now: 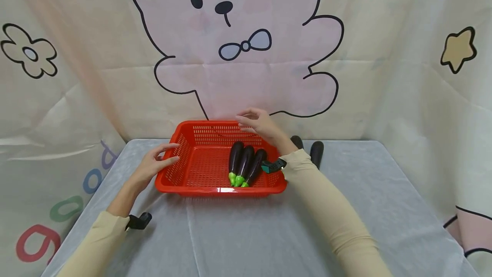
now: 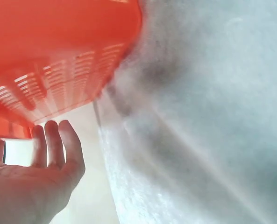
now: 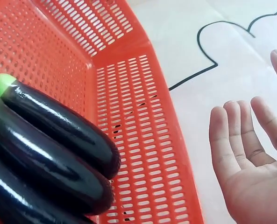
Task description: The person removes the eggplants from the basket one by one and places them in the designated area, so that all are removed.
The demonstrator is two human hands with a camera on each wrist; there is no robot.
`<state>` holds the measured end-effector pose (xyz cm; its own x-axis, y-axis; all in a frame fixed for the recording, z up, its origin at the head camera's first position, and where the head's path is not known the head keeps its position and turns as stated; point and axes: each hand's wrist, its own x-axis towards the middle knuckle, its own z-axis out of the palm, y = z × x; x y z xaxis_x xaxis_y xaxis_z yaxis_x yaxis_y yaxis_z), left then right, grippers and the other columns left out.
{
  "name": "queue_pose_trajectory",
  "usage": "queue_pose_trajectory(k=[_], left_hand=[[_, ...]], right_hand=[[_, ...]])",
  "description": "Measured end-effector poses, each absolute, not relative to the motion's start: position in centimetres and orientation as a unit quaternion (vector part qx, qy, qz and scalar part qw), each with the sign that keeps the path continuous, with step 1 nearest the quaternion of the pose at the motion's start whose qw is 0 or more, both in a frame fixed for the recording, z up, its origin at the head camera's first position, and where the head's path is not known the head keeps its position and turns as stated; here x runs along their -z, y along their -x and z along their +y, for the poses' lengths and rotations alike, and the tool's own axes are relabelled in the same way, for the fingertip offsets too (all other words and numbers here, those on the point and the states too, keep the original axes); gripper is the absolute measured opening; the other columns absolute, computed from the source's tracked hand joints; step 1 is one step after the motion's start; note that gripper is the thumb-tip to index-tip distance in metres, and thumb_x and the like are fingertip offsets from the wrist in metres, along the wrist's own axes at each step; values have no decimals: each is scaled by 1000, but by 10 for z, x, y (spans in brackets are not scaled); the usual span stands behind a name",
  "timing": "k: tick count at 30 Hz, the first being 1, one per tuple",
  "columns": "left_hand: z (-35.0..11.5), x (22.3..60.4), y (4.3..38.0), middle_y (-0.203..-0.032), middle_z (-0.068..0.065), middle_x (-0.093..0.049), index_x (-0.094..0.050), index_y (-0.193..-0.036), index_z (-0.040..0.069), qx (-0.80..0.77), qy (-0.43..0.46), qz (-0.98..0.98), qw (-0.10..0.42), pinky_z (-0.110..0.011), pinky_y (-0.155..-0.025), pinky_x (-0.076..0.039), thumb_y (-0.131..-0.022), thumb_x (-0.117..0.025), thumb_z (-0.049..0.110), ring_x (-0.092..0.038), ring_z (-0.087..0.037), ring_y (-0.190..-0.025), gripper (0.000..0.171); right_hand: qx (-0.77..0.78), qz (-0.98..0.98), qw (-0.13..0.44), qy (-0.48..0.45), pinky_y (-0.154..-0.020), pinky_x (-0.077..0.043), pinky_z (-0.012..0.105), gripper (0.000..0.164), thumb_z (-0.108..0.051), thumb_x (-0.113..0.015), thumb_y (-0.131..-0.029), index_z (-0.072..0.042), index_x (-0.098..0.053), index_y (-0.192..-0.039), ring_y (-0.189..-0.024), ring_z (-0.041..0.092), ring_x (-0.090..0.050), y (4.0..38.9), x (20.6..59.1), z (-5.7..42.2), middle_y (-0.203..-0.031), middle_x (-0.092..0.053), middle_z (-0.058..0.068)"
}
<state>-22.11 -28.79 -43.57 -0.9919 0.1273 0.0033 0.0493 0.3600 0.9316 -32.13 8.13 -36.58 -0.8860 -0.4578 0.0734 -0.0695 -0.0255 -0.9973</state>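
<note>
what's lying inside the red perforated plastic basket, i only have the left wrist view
Observer: Three glossy dark-purple eggplants with green tops, side by side in the right half of the basket.
Operator: ok and what's near its far rim
Observer: The right hand, holding nothing.
Operator: anything outside, to the right
Observer: Yes, two dark elongated objects on the grey cloth-covered table, partly hidden by the cream right sleeve.
</note>
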Motion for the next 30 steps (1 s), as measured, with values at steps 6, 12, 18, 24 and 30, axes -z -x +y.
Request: queue_pose_trajectory(k=[6, 12, 18, 24, 30], left_hand=[[-281, 433, 222, -136, -25, -50, -63, -130, -2, -555, -34, 831, 15, -32, -73, -58, -97, -72, 22, -50, -37, -109, 42], [-277, 437, 222, -131, -25, -52, -65, -125, -4, -557, -29, 830, 0, -32, -72, -58, -98, -71, 21, -53, -36, -103, 37], [-274, 441, 220, -125, -23, -52, -61, -118, -5, -574, -24, 819, -5, -31, -72, -58, -98, -69, 20, -53, -33, -103, 33], [-273, 441, 219, -121, -22, -52, -59, -116, -4, -586, -26, 810, -7, -32, -72, -58, -99, -69, 22, -55, -32, -100, 33], [-274, 441, 219, -120, -23, -51, -58, -114, -4, -590, -20, 807, -6, -33, -70, -59, -98, -70, 24, -58, -33, -95, 34]], right_hand=[[691, 688, 130, 179, -102, -44, 53, 42, -15, -71, -97, 6, -58, -131, -124, 48, -52, 332, 376, 70, -127, -59, 23], [692, 701, 121, 124, -101, -46, 49, 44, -16, -75, -95, 5, -59, -130, -122, 40, -56, 339, 397, 66, -126, -60, 20], [696, 705, 99, 95, -99, -48, 49, 40, -13, -76, -94, 5, -61, -125, -117, 40, -59, 338, 412, 63, -121, -62, 19], [674, 727, 82, 96, -97, -51, 45, 40, -16, -77, -93, 5, -62, -124, -115, 39, -61, 333, 417, 61, -120, -62, 18], [623, 771, 72, 109, -94, -52, 47, 41, -22, -78, -92, 3, -65, -122, -109, 38, -62, 332, 420, 58, -115, -65, 17]])
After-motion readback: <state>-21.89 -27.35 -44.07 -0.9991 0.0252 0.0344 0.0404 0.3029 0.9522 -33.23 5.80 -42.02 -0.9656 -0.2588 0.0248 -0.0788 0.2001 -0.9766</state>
